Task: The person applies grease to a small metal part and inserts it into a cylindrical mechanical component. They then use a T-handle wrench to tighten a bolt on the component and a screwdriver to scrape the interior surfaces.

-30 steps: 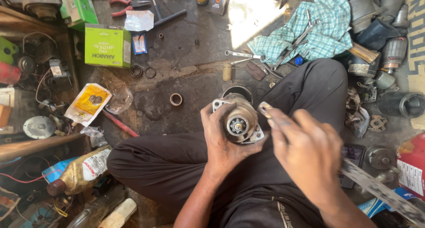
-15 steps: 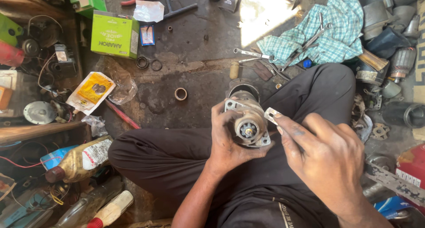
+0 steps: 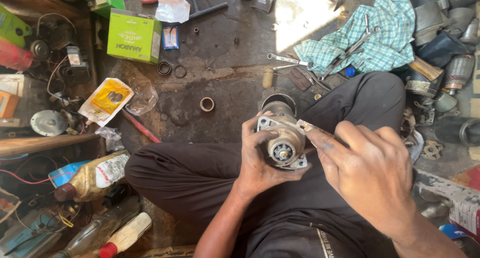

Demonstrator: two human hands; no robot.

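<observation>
I see a dark, oil-stained concrete floor (image 3: 225,43) carrying everything. On it: a lime-green cardboard box (image 3: 134,35) at upper left, two black rubber rings (image 3: 171,69) just beside it, a small brass-coloured metal ring (image 3: 207,104) near the middle, a yellow-and-white plastic packet (image 3: 105,100) left of that, a thin red rod (image 3: 141,126) below it. A crumpled teal checked cloth (image 3: 374,38) lies upper right with a chrome spanner (image 3: 289,61) just beside it. An amber oil bottle (image 3: 92,175) lies lower left.
</observation>
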